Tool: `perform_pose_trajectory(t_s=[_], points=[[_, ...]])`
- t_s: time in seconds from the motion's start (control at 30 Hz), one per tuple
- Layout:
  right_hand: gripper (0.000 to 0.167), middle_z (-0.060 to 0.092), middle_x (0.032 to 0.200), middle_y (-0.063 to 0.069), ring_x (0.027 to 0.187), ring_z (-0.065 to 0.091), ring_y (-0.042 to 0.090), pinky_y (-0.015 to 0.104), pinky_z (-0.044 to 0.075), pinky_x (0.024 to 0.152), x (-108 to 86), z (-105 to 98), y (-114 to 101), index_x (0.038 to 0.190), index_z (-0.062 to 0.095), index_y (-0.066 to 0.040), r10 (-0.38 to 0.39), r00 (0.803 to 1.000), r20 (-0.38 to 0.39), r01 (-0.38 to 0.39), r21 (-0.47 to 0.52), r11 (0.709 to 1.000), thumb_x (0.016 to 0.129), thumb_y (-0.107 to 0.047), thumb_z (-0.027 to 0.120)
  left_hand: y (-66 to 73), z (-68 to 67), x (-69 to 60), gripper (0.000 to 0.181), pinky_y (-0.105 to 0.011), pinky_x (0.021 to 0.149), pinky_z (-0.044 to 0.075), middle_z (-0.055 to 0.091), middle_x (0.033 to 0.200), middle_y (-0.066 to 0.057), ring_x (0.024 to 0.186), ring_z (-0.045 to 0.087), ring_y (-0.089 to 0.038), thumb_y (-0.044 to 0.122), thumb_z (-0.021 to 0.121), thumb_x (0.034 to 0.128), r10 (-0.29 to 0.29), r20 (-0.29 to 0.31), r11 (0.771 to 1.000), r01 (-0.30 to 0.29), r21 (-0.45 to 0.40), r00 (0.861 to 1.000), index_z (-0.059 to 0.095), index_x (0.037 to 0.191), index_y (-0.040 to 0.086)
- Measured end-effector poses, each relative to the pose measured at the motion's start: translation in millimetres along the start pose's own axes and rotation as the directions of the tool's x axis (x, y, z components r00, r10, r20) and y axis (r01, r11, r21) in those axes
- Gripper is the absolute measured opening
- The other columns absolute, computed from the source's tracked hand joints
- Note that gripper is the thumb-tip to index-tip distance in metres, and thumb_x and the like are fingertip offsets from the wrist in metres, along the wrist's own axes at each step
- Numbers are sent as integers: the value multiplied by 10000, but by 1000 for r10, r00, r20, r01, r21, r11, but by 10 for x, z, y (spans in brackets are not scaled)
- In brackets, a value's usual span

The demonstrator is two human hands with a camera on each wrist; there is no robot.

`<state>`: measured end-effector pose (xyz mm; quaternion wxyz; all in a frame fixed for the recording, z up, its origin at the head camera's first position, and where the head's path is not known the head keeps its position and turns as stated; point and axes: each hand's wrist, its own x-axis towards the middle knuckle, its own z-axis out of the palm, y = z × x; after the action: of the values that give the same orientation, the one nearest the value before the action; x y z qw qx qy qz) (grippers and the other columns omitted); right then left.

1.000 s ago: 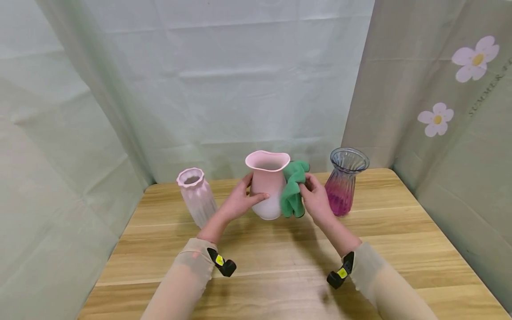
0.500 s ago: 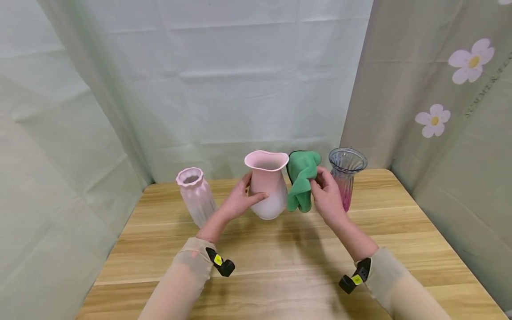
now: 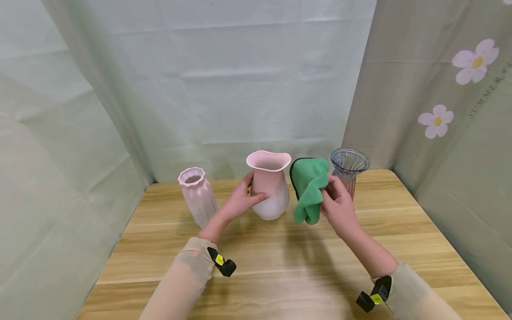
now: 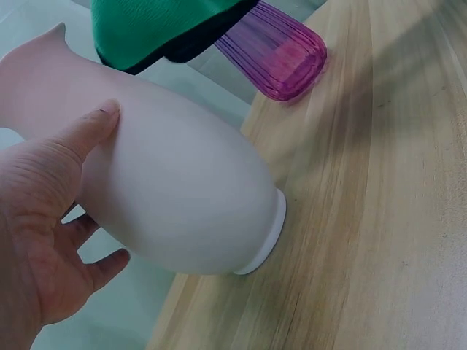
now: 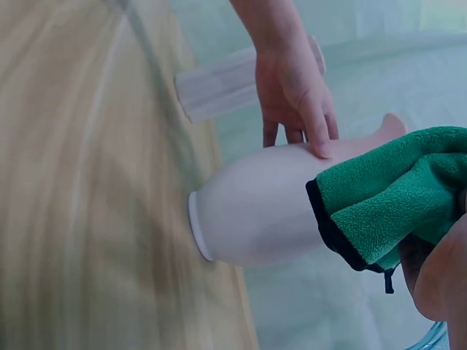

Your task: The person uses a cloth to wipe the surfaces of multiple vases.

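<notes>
A pink-to-white vase (image 3: pixel 274 191) with a wavy rim stands upright at the middle of the table. My left hand (image 3: pixel 241 199) grips its left side, the thumb across the front and the fingers round the back; the left wrist view shows the thumb on the vase (image 4: pixel 182 175) wall. To the right, my right hand (image 3: pixel 339 205) pinches a bunched green cloth (image 3: pixel 310 189) with a dark edge. That cloth hangs in the air, a small gap from the vase in the head view. In the right wrist view the cloth (image 5: pixel 394 200) overlaps the vase (image 5: pixel 255 204).
A ribbed pale pink vase (image 3: pixel 198 198) stands left of my left hand. Behind my right hand is a glass vase (image 3: pixel 350 164), blue-grey above and magenta below. The wooden table (image 3: pixel 256 275) ends at a pale curtain (image 3: pixel 240 89) behind.
My right hand has drawn the green cloth away from the vase's right side, moving right and then slightly down, and now covers more of the glass vase. My left hand keeps its grip.
</notes>
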<state>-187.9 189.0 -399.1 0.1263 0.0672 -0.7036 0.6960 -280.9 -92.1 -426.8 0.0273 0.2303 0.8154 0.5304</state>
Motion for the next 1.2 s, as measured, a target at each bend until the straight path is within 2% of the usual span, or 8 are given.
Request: perform_pose_trajectory(t_s=[0.27, 0.43, 0.67, 0.8, 0.93, 1.0, 1.07, 1.2], points=[[196, 590, 1181, 51, 1082, 568, 174, 213, 528, 868, -358, -181, 4, 1263, 531, -26, -73, 995, 73, 73, 4, 997, 1074, -78, 523, 16, 15, 7, 845, -533, 1109, 411, 464, 1495, -146, 1349, 470, -309, 278, 810, 911, 10, 16, 999, -9, -37, 1000, 325, 1579, 101], [230, 597, 1203, 54, 1096, 580, 166, 219, 532, 882, -468, -239, 13, 1285, 522, -2, -69, 993, 99, 72, -22, 997, 1077, -100, 529, 76, 21, -7, 851, -545, 1116, 400, 432, 1526, -171, 1374, 447, -331, 230, 798, 923, -2, 19, 998, 3, -61, 1000, 294, 1591, 78], [244, 588, 1195, 38, 1084, 566, 160, 213, 521, 879, -592, -336, -20, 1310, 517, -26, -53, 993, 101, 54, -10, 998, 1087, -124, 514, 10, 41, -8, 879, -487, 1144, 380, 418, 1550, -71, 1395, 431, -233, 321, 801, 916, -21, -7, 999, 21, -32, 1000, 285, 1602, 133], [250, 585, 1204, 29, 1091, 561, 144, 191, 510, 891, -676, -456, -60, 1324, 516, -37, -44, 997, 67, 45, -18, 999, 1089, -121, 508, 37, 60, -88, 948, -525, 1173, 328, 340, 1599, -90, 1453, 349, -279, 407, 800, 900, -83, -104, 996, 81, -24, 991, 246, 1610, 110], [235, 589, 1196, 26, 1077, 564, 131, 179, 505, 882, -735, -595, -87, 1308, 525, -34, -46, 999, 15, 46, -18, 999, 1086, -111, 509, 119, 90, -251, 815, -524, 1109, 398, 442, 1474, -107, 1321, 454, -296, 491, 796, 875, -137, -320, 990, 123, -63, 938, 411, 1478, 99], [225, 591, 1184, 22, 1054, 564, 126, 179, 505, 859, -751, -660, -93, 1297, 530, -25, -58, 998, -14, 58, -11, 998, 1085, -98, 507, 159, 119, -339, 667, -497, 1034, 448, 518, 1344, -126, 1179, 521, -272, 468, 790, 889, -110, -407, 993, 84, -82, 907, 499, 1356, 90], [213, 594, 1169, 20, 1036, 565, 126, 186, 505, 849, -763, -716, -94, 1283, 533, -10, -75, 996, -40, 75, 1, 997, 1083, -76, 501, 203, 159, -422, 538, -460, 963, 484, 570, 1240, -142, 1068, 556, -248, 398, 790, 908, -48, -446, 997, 14, -78, 894, 551, 1263, 72], [215, 604, 1151, 11, 1020, 573, 119, 187, 512, 849, -792, -821, -80, 1281, 534, 17, -102, 992, -70, 104, 17, 994, 1076, -32, 491, 359, 279, -572, 359, -384, 876, 528, 631, 1137, -135, 969, 603, -204, 219, 773, 935, 111, -365, 986, -147, -73, 924, 601, 1211, 65]])
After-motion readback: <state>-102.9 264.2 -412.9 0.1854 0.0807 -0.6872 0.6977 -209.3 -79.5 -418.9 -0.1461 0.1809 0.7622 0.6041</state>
